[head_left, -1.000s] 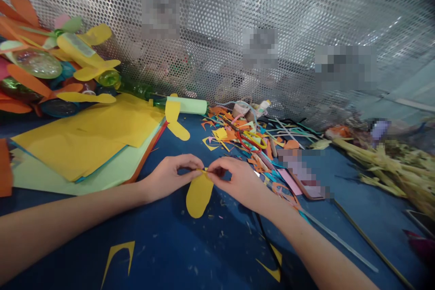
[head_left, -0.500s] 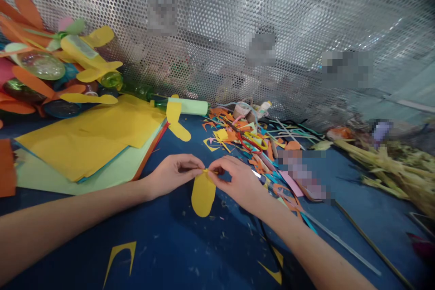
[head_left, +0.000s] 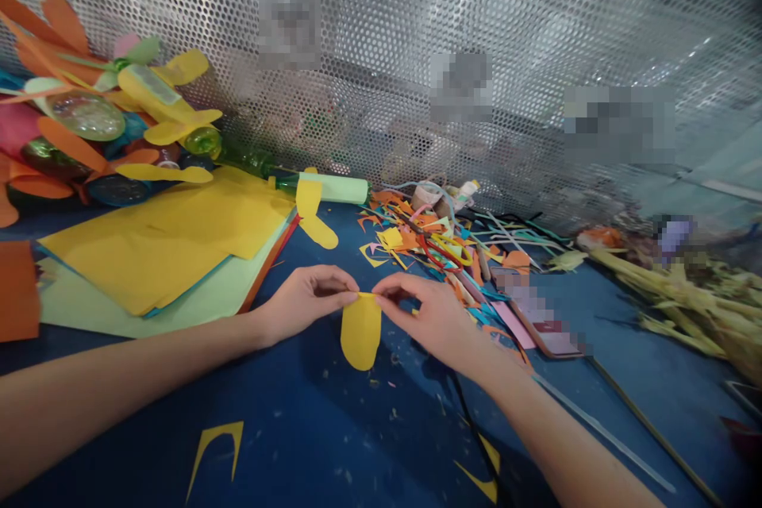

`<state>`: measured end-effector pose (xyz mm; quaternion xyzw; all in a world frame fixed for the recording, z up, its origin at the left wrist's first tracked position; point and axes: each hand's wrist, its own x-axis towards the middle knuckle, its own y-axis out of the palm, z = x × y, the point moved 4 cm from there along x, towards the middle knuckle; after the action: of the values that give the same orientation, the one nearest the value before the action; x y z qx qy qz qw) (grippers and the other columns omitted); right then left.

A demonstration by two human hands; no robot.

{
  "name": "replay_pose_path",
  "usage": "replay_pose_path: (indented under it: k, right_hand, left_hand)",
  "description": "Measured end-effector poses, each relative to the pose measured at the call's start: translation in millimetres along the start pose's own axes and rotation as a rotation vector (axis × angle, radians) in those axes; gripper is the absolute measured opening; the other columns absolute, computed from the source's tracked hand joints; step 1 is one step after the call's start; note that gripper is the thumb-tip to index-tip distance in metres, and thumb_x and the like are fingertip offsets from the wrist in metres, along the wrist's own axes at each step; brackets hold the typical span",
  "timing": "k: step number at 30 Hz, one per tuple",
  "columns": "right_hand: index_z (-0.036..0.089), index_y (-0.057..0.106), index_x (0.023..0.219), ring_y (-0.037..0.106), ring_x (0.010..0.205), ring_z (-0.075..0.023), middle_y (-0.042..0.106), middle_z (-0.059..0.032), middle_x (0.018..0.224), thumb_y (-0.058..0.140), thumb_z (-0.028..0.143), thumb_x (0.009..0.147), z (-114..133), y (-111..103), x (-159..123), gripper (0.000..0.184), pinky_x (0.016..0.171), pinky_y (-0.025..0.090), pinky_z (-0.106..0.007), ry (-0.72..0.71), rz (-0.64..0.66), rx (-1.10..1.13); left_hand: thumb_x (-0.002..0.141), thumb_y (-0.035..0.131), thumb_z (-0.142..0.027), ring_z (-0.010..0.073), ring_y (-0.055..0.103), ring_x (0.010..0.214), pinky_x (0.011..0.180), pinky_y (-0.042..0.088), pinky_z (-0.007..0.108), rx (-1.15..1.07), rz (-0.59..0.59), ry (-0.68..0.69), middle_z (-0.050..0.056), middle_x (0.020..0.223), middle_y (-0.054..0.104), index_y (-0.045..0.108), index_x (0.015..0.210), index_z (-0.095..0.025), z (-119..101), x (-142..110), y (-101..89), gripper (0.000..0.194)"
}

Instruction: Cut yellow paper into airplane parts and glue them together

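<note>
Between my two hands hangs a yellow paper petal [head_left: 360, 336] with a rounded lower end. Its top edge looks folded. My left hand [head_left: 309, 298] pinches the top left corner between thumb and finger. At the top right corner, my right hand [head_left: 420, 313] grips the same edge in a pinch. Beyond the hands, a bent yellow paper piece [head_left: 313, 210] rests against a green bottle wrapped in pale green paper [head_left: 340, 188]. Yellow paper offcuts [head_left: 217, 444] lie on the blue table [head_left: 286, 429] nearer to me.
Stacked yellow sheets [head_left: 143, 246] lie at left, below bottles with paper petals [head_left: 89, 119]. Paper scraps and scissors with red and yellow handles [head_left: 444, 250] crowd the right. A phone [head_left: 544, 325], a thin stick [head_left: 648, 425] and dried husks [head_left: 672, 286] are farther right. Perforated metal mesh [head_left: 381, 40] stands behind.
My right hand's fingers have shifted slightly right along the petal's top edge, to its corner. The petal hangs a little higher and more squarely. The whole view has shifted slightly.
</note>
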<state>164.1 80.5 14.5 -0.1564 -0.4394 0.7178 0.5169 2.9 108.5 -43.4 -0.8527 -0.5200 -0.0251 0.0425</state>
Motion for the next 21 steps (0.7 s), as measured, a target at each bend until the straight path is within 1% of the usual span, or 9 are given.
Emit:
replay_pose_path:
  k: [3,10,16,21]
  right_hand:
    - [0.021,0.06,0.084,0.059,0.071,-0.0115,0.064,0.0013,0.078,0.053,0.015,0.08,-1.3,2.5,0.0,0.01,0.067,0.047,-0.023,-0.01,0.0,-0.014]
    - [0.02,0.057,0.082,0.056,0.072,-0.0126,0.059,0.0,0.076,0.053,0.012,0.078,-1.6,8.2,-4.1,0.01,0.067,0.044,-0.024,-0.118,-0.083,-0.121]
    - [0.021,0.06,0.086,0.059,0.069,-0.0125,0.064,-0.0004,0.078,0.057,0.022,0.079,-4.6,6.5,-2.1,0.007,0.065,0.047,-0.023,-0.078,-0.059,-0.084]
    - [0.02,0.062,0.081,0.058,0.071,-0.0134,0.065,-0.0006,0.077,0.053,0.018,0.081,-3.0,8.6,-1.7,0.009,0.067,0.046,-0.025,-0.182,-0.08,-0.165]
  left_hand:
    - [0.075,0.063,-0.025,0.0129,0.062,0.08,0.076,0.048,0.024,0.002,0.007,-0.002,0.0,0.082,0.066,0.063,0.084,-0.017,1.4,0.2,-0.6,0.012]
    - [0.075,0.063,-0.023,0.0131,0.062,0.082,0.078,0.048,0.024,-0.007,0.029,0.002,0.001,0.083,0.067,0.064,0.083,-0.016,1.1,-0.7,-0.8,0.011]
    - [0.076,0.062,-0.025,0.0124,0.062,0.08,0.076,0.048,0.023,0.016,0.034,0.03,0.0,0.082,0.066,0.064,0.083,-0.017,1.1,-2.2,1.2,0.011]
    - [0.078,0.06,-0.025,0.0124,0.061,0.08,0.077,0.047,0.023,0.051,0.039,0.058,0.001,0.084,0.065,0.064,0.086,-0.017,0.7,-2.5,3.5,0.012]
